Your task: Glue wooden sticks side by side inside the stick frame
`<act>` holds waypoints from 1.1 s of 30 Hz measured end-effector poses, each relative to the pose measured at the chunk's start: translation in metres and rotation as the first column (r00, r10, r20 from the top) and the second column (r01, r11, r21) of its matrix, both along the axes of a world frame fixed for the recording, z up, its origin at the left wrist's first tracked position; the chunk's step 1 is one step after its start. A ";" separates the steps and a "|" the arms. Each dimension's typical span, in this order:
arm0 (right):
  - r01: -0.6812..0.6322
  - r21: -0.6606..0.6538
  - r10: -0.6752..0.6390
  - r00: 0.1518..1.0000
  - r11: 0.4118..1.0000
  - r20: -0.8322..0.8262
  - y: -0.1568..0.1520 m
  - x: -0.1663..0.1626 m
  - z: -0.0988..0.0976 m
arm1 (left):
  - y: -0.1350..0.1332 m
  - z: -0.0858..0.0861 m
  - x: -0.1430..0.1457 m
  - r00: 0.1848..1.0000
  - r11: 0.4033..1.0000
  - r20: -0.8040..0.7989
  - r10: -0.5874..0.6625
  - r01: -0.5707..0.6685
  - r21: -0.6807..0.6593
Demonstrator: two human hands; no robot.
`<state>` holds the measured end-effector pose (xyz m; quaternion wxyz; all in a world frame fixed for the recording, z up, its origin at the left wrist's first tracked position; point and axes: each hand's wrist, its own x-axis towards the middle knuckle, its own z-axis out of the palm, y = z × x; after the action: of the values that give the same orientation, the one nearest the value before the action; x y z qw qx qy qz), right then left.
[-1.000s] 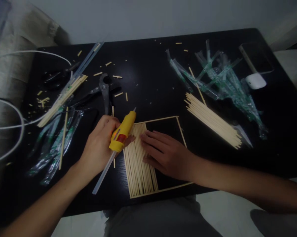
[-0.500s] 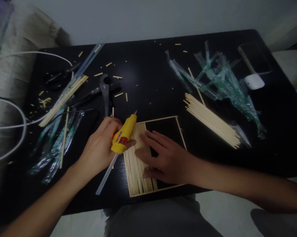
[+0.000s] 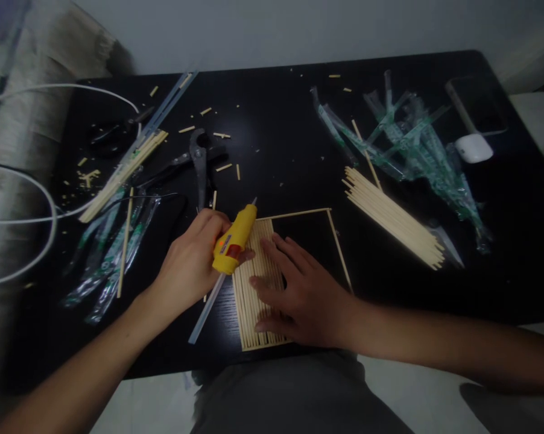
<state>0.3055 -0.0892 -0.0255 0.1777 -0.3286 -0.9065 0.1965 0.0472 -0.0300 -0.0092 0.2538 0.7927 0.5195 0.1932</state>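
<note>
Wrapped around the handle of a yellow hot glue gun (image 3: 236,238) is my left hand (image 3: 193,256). The gun's nozzle points away from me, and a clear glue stick (image 3: 206,308) sticks out of its back end. Under the gun and to its right lies a panel of wooden sticks (image 3: 250,301), laid side by side within a thin rectangular stick frame (image 3: 294,213). My right hand (image 3: 299,289) rests on the panel with its fingers spread. Its palm covers part of the frame's open right half and near edge.
A bundle of wooden sticks (image 3: 394,220) lies right, beside crumpled plastic wrappers (image 3: 430,144), a phone (image 3: 475,105) and a white earbud case (image 3: 474,148). Pliers (image 3: 199,163), scissors (image 3: 107,138), more sticks (image 3: 122,175), wrappers (image 3: 113,265) and a white cable (image 3: 52,205) lie left.
My view has shifted slightly, so the table's things appear a little further right. My right hand has slid slightly toward me on the sticks; my left hand still holds the glue gun.
</note>
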 end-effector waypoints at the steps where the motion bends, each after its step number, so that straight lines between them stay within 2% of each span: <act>1: 0.011 0.003 -0.011 1.000 1.000 -0.002 -0.002 -0.001 -0.001 | 0.000 0.000 0.000 1.000 1.000 0.000 0.003 -0.003 0.005; 10: 0.022 0.036 -0.023 0.999 0.999 0.046 -0.006 0.001 -0.017 | -0.001 -0.002 0.001 0.999 1.000 -0.034 0.018 -0.018 0.006; 20: 0.029 -0.005 -0.028 0.979 1.000 0.201 -0.007 -0.005 -0.011 | -0.004 -0.009 0.000 0.999 0.998 -0.040 0.023 -0.021 0.058; 27: 0.036 0.027 -0.041 0.978 0.999 0.206 -0.007 -0.006 -0.012 | 0.003 -0.005 -0.003 0.999 0.999 -0.042 -0.025 0.026 0.020; 33: 0.029 0.026 -0.034 0.976 0.999 0.215 -0.004 -0.004 -0.002 | 0.005 -0.006 -0.005 0.999 0.999 -0.031 -0.029 0.030 0.012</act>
<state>0.3017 -0.0930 -0.0275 0.0855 -0.3603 -0.9173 0.1466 0.0418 -0.0255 -0.0151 0.2434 0.8048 0.5104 0.1804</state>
